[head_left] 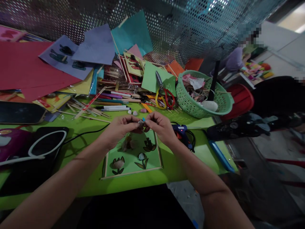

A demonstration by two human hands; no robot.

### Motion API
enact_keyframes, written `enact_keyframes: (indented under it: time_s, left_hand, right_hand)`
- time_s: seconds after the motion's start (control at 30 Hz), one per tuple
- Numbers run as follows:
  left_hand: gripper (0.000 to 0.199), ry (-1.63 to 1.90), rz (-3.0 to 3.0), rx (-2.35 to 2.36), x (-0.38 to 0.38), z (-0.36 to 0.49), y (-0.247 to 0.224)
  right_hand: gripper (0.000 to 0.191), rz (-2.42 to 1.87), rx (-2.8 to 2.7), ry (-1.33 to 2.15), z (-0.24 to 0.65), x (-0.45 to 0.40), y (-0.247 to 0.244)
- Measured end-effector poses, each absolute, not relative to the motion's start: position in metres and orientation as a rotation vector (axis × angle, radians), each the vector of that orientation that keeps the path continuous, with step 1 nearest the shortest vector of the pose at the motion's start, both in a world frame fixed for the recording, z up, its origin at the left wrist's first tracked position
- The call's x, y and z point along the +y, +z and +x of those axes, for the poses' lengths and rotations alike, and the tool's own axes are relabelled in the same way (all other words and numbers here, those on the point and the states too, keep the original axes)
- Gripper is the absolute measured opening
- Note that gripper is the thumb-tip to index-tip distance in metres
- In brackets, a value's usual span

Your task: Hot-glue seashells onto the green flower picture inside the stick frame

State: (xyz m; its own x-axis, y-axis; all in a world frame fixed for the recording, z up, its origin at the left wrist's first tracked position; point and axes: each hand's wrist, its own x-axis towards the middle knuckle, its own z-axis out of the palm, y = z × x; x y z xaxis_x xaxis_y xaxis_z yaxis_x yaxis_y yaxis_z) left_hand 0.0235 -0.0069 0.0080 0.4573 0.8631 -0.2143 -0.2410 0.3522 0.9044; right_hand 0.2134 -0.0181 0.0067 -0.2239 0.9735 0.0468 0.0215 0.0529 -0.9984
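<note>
My left hand (122,128) and my right hand (160,124) meet over a green picture panel (130,171). Both are closed in a pinch, fingertips together on a small grey pebble-like piece (140,122) with a bright blue bit (143,119) beside it. The fingers cover most of that piece, so its exact kind is unclear. On the panel, framed by thin wooden sticks, are dark-outlined flowers, one a tulip shape (118,163) and another with a round pale stone (141,156). A brownish raised figure (128,142) lies just below my left fingers.
A blue glue gun (179,128) lies right of my right hand. Behind are scissors (162,90), pens (116,108), small stones (135,113), sticks and coloured paper (94,47). A green basket (202,109) of scraps stands back right; a black tablet-like slab (45,159) lies left. Someone sits farther off.
</note>
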Motion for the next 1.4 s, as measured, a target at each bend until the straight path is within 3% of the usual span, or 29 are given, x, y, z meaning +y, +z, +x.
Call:
enact_keyframes:
  time_s: [0.43,0.87,1.2,1.3,1.4]
  left_hand:
    - [0.016,0.835,0.923,0.767,-0.006,0.019,0.005]
    - [0.030,0.932,0.989,0.811,-0.002,0.019,0.006]
    - [0.041,0.957,1.009,0.807,-0.004,0.019,0.008]
    - [0.044,0.952,1.015,0.797,-0.004,0.020,0.010]
    - [0.045,0.951,1.006,0.783,-0.005,0.021,0.011]
  right_hand:
    - [0.029,-0.962,-1.233,1.526,0.216,-0.015,0.006]
    - [0.031,-0.997,-1.165,1.369,0.220,-0.010,0.019]
    - [0.011,-1.200,-1.386,1.217,0.291,-0.069,0.050]
    - [0.017,-1.294,-1.436,1.161,0.327,-0.106,0.056]
    - [0.041,-1.523,-1.631,1.116,0.353,-0.144,0.064]
